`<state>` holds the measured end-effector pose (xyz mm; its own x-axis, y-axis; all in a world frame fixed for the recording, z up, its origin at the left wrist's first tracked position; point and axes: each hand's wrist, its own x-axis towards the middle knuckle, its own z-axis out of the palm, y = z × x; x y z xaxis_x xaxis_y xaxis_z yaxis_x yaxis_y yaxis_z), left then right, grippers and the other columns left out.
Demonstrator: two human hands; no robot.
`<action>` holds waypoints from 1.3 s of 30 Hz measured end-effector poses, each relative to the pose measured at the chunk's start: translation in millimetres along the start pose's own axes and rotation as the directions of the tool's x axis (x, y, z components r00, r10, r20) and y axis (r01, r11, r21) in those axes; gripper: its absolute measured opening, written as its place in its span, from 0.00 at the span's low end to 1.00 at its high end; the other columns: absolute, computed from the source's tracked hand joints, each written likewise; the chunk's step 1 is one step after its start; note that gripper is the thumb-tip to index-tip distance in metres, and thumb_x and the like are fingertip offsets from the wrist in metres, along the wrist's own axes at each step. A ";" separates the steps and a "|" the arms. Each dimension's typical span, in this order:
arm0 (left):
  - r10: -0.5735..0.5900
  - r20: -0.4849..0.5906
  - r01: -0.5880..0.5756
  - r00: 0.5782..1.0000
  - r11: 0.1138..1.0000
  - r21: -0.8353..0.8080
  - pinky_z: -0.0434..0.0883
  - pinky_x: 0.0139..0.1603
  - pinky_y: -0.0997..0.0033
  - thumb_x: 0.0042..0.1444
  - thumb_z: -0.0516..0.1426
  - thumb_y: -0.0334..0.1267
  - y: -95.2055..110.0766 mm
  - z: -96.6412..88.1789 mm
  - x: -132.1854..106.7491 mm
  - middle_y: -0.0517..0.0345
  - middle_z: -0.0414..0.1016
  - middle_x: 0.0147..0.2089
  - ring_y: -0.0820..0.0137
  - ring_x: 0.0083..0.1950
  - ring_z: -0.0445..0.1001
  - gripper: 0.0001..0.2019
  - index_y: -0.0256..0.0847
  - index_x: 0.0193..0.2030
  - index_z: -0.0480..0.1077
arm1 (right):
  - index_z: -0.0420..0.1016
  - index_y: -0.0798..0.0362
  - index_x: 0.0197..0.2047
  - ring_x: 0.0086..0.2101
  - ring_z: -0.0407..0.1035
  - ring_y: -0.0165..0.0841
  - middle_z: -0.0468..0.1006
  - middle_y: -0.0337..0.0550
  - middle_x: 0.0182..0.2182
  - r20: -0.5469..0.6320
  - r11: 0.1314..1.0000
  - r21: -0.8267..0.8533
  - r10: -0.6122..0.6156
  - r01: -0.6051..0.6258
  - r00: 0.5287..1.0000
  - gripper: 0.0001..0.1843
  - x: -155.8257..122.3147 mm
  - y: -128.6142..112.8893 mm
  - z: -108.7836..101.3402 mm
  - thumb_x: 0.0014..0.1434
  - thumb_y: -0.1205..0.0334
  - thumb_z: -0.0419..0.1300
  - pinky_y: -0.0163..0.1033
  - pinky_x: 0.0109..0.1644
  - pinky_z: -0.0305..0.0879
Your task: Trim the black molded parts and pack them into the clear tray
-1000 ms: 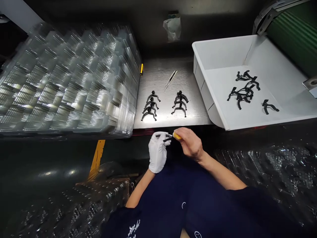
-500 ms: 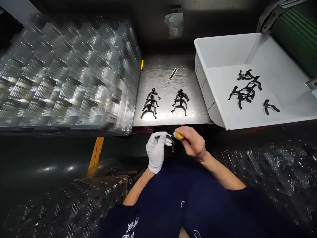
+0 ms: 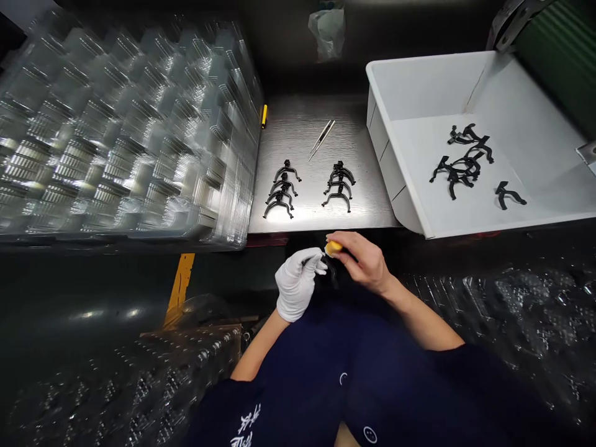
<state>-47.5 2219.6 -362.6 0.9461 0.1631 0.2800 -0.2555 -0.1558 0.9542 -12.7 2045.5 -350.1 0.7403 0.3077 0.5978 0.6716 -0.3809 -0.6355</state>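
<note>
My left hand (image 3: 298, 282), in a white glove, is closed on a black curved plastic part (image 3: 331, 268); the fingers cover much of it. My bare right hand (image 3: 365, 261) pinches a small yellow-handled tool (image 3: 333, 248) against the part's upper end; its tip is too small to make out. Both hands are just in front of the metal table's (image 3: 302, 225) near edge. On that table, several like black parts lie in two columns, a left column (image 3: 279, 200) and a right column (image 3: 338, 186).
Stacked clear plastic trays (image 3: 116, 143) fill the left side. A white bin (image 3: 410, 192) with several black parts (image 3: 460, 167) stands at the right. Tweezers (image 3: 321, 140) and a yellow marker-like object (image 3: 264, 117) lie on the table. Clear trays (image 3: 535, 316) sit low at the right.
My left hand has turned the black part, so less of it shows between the fingers. My right hand and the yellow-handled tool stay close to it. The view has shifted slightly.
</note>
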 end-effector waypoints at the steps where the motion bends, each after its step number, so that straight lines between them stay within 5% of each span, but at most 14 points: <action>1: -0.034 0.004 0.034 0.999 0.999 -0.034 0.78 0.31 0.73 0.64 0.60 0.44 -0.8 0.2 -0.2 0.60 0.80 0.28 0.73 0.26 0.78 0.10 0.39 0.42 0.76 | 0.74 0.52 0.54 0.46 0.77 0.38 0.82 0.49 0.45 0.003 0.997 0.001 0.080 -0.080 0.997 0.14 -0.4 5.7 -0.5 0.67 0.68 0.56 0.45 0.53 0.75; 4: -0.079 0.028 0.081 0.996 0.996 -0.041 0.76 0.29 0.74 0.66 0.59 0.44 -2.7 -0.4 1.1 0.60 0.79 0.28 0.74 0.25 0.77 0.10 0.39 0.43 0.75 | 0.73 0.51 0.52 0.45 0.76 0.39 0.80 0.48 0.45 0.062 0.915 0.176 0.358 -0.364 0.932 0.14 -1.6 19.0 -6.1 0.63 0.64 0.57 0.45 0.52 0.73; 6: 0.048 0.053 -0.054 0.997 0.991 0.120 0.77 0.33 0.74 0.65 0.60 0.41 -3.7 -1.7 3.8 0.58 0.81 0.31 0.72 0.29 0.79 0.08 0.40 0.42 0.76 | 0.71 0.51 0.50 0.41 0.75 0.37 0.78 0.45 0.42 0.177 0.794 0.373 0.448 -0.481 0.876 0.14 -1.0 17.6 -10.5 0.60 0.63 0.54 0.43 0.47 0.72; 8: 0.276 0.105 -0.296 0.955 0.884 0.363 0.76 0.37 0.73 0.63 0.61 0.38 -5.0 -3.2 7.1 0.56 0.82 0.35 0.70 0.33 0.81 0.05 0.41 0.42 0.77 | 0.69 0.51 0.43 0.33 0.71 0.34 0.74 0.40 0.33 0.281 0.734 0.429 0.446 -0.527 0.850 0.09 1.7 7.6 -13.3 0.59 0.62 0.52 0.39 0.38 0.68; 10: 0.481 0.200 -0.503 0.854 0.661 0.557 0.74 0.35 0.73 0.64 0.60 0.35 -6.7 -4.6 9.5 0.55 0.82 0.34 0.70 0.32 0.80 0.06 0.41 0.45 0.78 | 0.67 0.52 0.34 0.27 0.64 0.30 0.69 0.37 0.26 0.347 0.798 0.310 0.411 -0.517 0.843 0.08 6.0 -6.4 -14.2 0.61 0.57 0.55 0.36 0.33 0.60; 12: 0.560 0.315 -0.609 0.767 0.478 0.633 0.70 0.30 0.73 0.66 0.56 0.36 -8.3 -6.0 10.7 0.56 0.80 0.30 0.70 0.28 0.77 0.12 0.40 0.53 0.76 | 0.65 0.52 0.27 0.25 0.59 0.28 0.66 0.35 0.23 0.381 0.868 0.145 0.393 -0.474 0.837 0.17 9.9 -17.8 -14.3 0.60 0.51 0.61 0.35 0.31 0.54; 16: 0.479 0.449 -0.638 0.754 0.374 0.673 0.65 0.27 0.72 0.67 0.54 0.37 -6.0 -9.0 13.3 0.59 0.76 0.26 0.72 0.23 0.73 0.15 0.44 0.58 0.74 | 0.72 0.54 0.28 0.26 0.63 0.27 0.73 0.37 0.25 0.439 0.877 0.055 0.408 -0.477 0.801 0.15 10.1 -20.5 -17.6 0.63 0.53 0.62 0.34 0.32 0.55; 19: 0.453 0.381 -0.571 0.806 0.423 0.704 0.72 0.38 0.69 0.65 0.58 0.40 0.8 -11.3 17.1 0.51 0.82 0.37 0.67 0.35 0.79 0.15 0.42 0.57 0.75 | 0.74 0.54 0.30 0.26 0.64 0.27 0.74 0.38 0.26 0.395 0.851 0.099 0.441 -0.515 0.806 0.13 3.8 -13.0 -23.0 0.63 0.55 0.61 0.34 0.32 0.56; 21: 0.392 0.302 -0.487 0.869 0.571 0.661 0.74 0.48 0.64 0.64 0.59 0.46 5.8 -13.5 18.6 0.43 0.82 0.48 0.59 0.47 0.80 0.18 0.39 0.56 0.75 | 0.74 0.54 0.30 0.25 0.62 0.27 0.72 0.37 0.25 0.365 0.809 0.173 0.477 -0.562 0.799 0.15 -1.7 -9.8 -25.7 0.63 0.52 0.62 0.34 0.30 0.56; 24: 0.111 0.311 -0.248 0.944 0.860 0.447 0.75 0.45 0.69 0.67 0.56 0.44 12.3 -18.2 17.6 0.51 0.83 0.41 0.65 0.40 0.81 0.13 0.39 0.48 0.78 | 0.75 0.54 0.30 0.24 0.62 0.26 0.71 0.37 0.25 0.386 0.733 0.257 0.520 -0.630 0.762 0.17 -9.3 -8.3 -26.6 0.63 0.49 0.62 0.34 0.28 0.57; 28: -0.194 0.362 0.112 0.912 0.965 0.235 0.72 0.38 0.73 0.64 0.59 0.40 19.9 -24.7 13.6 0.60 0.80 0.30 0.72 0.30 0.76 0.08 0.40 0.40 0.79 | 0.78 0.54 0.32 0.23 0.63 0.26 0.73 0.39 0.27 0.417 0.712 0.262 0.525 -0.651 0.742 0.20 -16.9 -4.8 -23.6 0.63 0.46 0.62 0.34 0.27 0.58; 36: -0.392 0.445 0.405 0.805 0.912 0.070 0.62 0.31 0.74 0.55 0.65 0.38 28.5 -33.1 12.9 0.65 0.68 0.26 0.76 0.28 0.63 0.12 0.42 0.46 0.81 | 0.79 0.53 0.32 0.24 0.64 0.27 0.75 0.41 0.27 0.401 0.733 0.279 0.497 -0.620 0.769 0.21 -23.6 1.4 -18.2 0.64 0.44 0.61 0.35 0.27 0.60; 39: -0.455 0.487 0.542 0.746 0.839 -0.046 0.64 0.33 0.74 0.52 0.66 0.36 29.4 -35.1 12.8 0.63 0.73 0.29 0.76 0.29 0.65 0.18 0.41 0.51 0.80 | 0.79 0.53 0.32 0.24 0.64 0.28 0.75 0.41 0.27 0.400 0.726 0.272 0.512 -0.632 0.760 0.21 -24.4 0.5 -18.7 0.63 0.43 0.62 0.35 0.27 0.59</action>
<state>-49.8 2251.3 -327.3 0.9187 -0.2818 -0.2768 0.2893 0.0029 0.9572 -31.0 2021.5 -355.9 0.9195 0.3873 -0.0666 0.0282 -0.2342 -0.9718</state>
